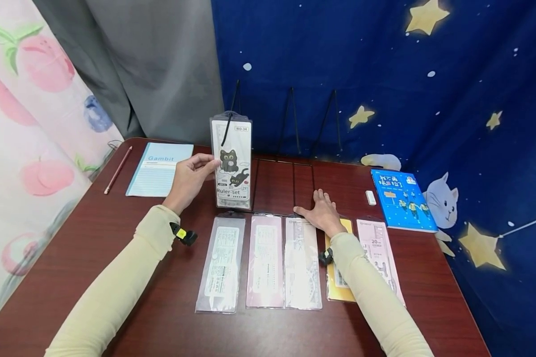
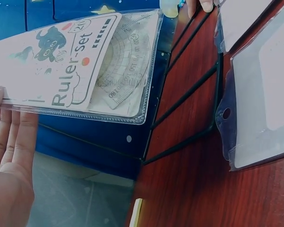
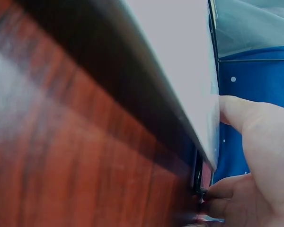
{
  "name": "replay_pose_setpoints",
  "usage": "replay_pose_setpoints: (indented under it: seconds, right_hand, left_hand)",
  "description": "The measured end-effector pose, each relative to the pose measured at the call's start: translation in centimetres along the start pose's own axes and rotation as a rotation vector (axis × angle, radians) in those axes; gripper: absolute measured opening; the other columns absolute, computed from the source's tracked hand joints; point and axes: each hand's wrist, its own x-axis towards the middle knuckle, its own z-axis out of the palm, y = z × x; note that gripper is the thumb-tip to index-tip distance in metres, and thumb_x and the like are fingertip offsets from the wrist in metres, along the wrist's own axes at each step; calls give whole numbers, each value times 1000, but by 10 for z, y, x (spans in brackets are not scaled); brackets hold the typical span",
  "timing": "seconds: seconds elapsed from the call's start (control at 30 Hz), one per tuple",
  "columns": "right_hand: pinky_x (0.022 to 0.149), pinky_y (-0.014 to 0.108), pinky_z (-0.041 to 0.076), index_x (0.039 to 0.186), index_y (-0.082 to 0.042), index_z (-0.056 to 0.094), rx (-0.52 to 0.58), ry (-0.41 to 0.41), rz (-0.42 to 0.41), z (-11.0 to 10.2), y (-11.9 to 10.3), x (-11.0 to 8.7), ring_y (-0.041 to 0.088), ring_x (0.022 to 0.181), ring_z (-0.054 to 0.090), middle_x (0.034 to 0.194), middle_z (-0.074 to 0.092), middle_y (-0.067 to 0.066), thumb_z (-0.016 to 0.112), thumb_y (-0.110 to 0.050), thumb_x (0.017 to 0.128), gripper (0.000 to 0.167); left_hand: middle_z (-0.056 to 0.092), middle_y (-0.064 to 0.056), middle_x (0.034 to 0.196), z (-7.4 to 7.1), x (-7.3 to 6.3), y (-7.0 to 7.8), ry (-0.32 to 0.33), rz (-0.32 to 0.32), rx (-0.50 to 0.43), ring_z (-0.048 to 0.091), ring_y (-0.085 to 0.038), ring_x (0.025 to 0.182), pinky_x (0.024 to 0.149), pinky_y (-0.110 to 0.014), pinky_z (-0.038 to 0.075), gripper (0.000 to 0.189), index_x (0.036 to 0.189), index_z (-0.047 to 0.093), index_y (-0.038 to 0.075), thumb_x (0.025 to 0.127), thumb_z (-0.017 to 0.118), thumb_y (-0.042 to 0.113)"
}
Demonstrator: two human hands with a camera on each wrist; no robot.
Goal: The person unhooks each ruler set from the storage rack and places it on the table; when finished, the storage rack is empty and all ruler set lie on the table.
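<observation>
A clear-sleeved ruler set [image 1: 233, 163] with black cats on its card hangs upright on a prong of the black wire rack [image 1: 293, 186]. My left hand [image 1: 192, 178] pinches the packet's left edge between thumb and fingers. In the left wrist view a clear protractor [image 2: 128, 61] shows inside the ruler set's sleeve. My right hand [image 1: 322, 213] lies with fingers extended at the rack's front right corner, above the packets. Flat in front of the rack lie a grey packet [image 1: 221, 263], a pink packet [image 1: 265, 260], a clear packet [image 1: 302, 263], a yellow packet [image 1: 337, 292] partly under my right arm, and another pink packet [image 1: 377, 238].
On the left are a pencil [image 1: 118, 169] and a light blue notebook [image 1: 156, 171]. To the right lie a white eraser [image 1: 370, 198] and a blue book [image 1: 404, 201]. A starry blue curtain [image 1: 272, 64] hangs behind the table [image 1: 169, 302].
</observation>
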Motion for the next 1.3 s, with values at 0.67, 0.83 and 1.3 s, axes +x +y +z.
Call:
replay_pose_setpoints:
  seconds: [0.67,0.83,1.3]
  right_hand:
    - [130,58,8,165,0,14,-12,1,-4,1,-1,-2,38,163,4,175,8,19,62,-63,95,106]
    - [130,58,8,165,1,15,-21,-5,-2,1,-1,-3,39,163,4,175,7,20,61,-63,95,105]
    - [131,57,6,165,-1,12,-12,-20,4,0,-2,-1,38,163,1,175,5,18,61,-63,95,106]
  left_hand:
    - [76,8,101,-8,-27,7,-13,-12,6,75,-5,90,81,-23,62,35,116,74,6,94,77,34]
    - [76,5,100,-9,-33,9,-18,-31,12,76,-7,91,84,-28,62,41,117,73,4,93,78,37]
    - [77,10,96,-20,-56,14,-46,-53,85,75,-6,88,84,-29,62,40,113,73,5,93,77,39]
